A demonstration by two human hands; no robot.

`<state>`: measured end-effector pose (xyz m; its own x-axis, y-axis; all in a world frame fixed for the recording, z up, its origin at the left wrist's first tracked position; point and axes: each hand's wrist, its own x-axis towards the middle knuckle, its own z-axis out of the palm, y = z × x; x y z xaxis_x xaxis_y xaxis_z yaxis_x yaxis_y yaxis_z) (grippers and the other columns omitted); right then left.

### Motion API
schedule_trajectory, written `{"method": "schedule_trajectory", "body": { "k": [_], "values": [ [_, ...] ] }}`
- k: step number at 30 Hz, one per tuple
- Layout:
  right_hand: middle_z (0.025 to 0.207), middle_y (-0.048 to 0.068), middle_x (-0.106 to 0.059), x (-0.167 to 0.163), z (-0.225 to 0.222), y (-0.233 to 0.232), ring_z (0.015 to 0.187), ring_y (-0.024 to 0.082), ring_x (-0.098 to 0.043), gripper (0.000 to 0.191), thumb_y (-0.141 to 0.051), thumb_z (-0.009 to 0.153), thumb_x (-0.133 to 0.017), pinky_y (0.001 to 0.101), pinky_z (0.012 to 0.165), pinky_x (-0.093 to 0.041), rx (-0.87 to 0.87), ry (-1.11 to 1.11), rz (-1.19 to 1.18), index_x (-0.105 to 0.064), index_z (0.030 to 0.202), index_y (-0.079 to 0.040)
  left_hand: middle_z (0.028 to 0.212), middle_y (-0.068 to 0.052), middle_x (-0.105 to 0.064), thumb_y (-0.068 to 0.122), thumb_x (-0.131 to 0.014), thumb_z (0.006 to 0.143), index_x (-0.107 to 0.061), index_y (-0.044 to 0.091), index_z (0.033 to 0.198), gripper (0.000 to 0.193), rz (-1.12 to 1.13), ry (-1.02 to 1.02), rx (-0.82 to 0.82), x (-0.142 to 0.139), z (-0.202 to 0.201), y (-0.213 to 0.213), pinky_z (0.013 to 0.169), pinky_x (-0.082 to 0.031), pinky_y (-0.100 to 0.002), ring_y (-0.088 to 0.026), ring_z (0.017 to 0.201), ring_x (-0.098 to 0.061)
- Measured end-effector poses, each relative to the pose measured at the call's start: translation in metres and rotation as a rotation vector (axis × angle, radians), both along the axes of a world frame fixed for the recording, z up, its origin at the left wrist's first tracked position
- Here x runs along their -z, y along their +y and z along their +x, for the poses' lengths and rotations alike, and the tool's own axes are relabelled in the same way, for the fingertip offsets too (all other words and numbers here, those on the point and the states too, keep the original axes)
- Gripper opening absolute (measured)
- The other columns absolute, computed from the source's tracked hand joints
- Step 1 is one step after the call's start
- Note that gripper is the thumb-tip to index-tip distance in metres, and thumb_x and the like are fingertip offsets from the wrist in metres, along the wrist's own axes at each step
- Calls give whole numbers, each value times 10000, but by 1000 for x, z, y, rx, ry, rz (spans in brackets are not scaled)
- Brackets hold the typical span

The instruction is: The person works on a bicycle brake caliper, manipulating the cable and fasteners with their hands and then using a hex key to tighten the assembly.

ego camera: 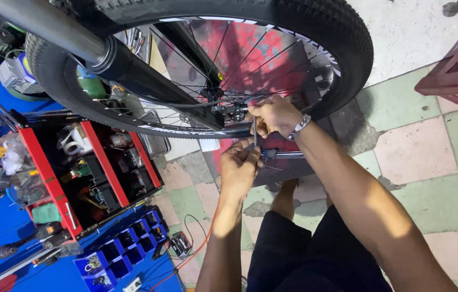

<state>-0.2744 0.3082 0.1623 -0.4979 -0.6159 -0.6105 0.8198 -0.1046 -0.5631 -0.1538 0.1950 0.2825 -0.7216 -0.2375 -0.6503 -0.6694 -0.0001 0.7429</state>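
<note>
So I've got the wheel hanging in front of me, hub roughly level with the fork leg that runs down from the top left. My right hand is up at the hub, fingers curled shut around the axle end. My left hand sits just below it, closed round the lower part of a thin metal tool, probably a hex key, that stands upright between the two hands. Can't see the tip, so I can't say if it's seated in a bolt.

Handling-wise: the tool looks stiff and light, but it's skinny smooth steel, so I'd guess it slips easily in greasy fingers. Better to grip it low on the shaft like the left hand does, so there's some leverage. The wheel itself is bulky and will spin if you push the tyre or the spokes, and those are thin and bendy, so bracing at the hub is the solid spot.

Off to my left there's a red toolbox open and stuffed with bits, blue bins below it, and an orange cable across the tiled floor. Red stand at the far right
</note>
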Motion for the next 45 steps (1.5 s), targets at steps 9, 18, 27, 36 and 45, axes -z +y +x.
{"method": "schedule_trajectory", "body": {
  "k": [9, 18, 27, 36, 45],
  "values": [
    [683, 183, -709, 3, 20, -1, 398, 152, -552, 349, -231, 1059, -566, 300, 379, -428, 126, 175, 15, -663, 898, 63, 663, -38, -696, 90, -622, 951, -708, 16, 1025, 135, -373, 8, 360, -13, -4, -3, 559, -495, -275, -87, 593, -632],
    [748, 68, -750, -11, 28, 10, 581, 110, -714, 209, -115, 1020, -552, 271, 536, -560, 158, 748, 198, -689, 933, 17, 728, -92, -732, 201, -686, 953, -743, 59, 1028, 171, -580, 75, 348, 62, 0, -12, 616, -532, -338, -147, 625, -682],
    [796, 94, -750, -12, 33, 8, 734, 155, -777, 184, -147, 1039, -623, 292, 643, -581, 214, 955, 275, -707, 995, 10, 815, -135, -765, 245, -694, 951, -757, 78, 1131, 253, -623, 94, 237, 103, -13, -26, 651, -548, -336, -170, 692, -720],
    [1003, 144, -706, 1, 26, 10, 835, 305, -708, 155, -98, 966, -666, 370, 726, -549, 276, 1338, 372, -719, 1067, 7, 929, -153, -779, 267, -682, 968, -764, 84, 1119, 251, -642, 156, 172, 113, -24, -26, 742, -564, -349, -219, 818, -767],
    [780, 113, -701, -1, 17, 11, 687, 157, -761, 172, -107, 1012, -633, 313, 600, -569, 84, 954, 234, -698, 927, 28, 868, -46, -755, 263, -641, 1027, -748, 46, 1091, 250, -433, 192, 274, 116, 4, -39, 729, -530, -277, -88, 784, -641]
  ]
}}
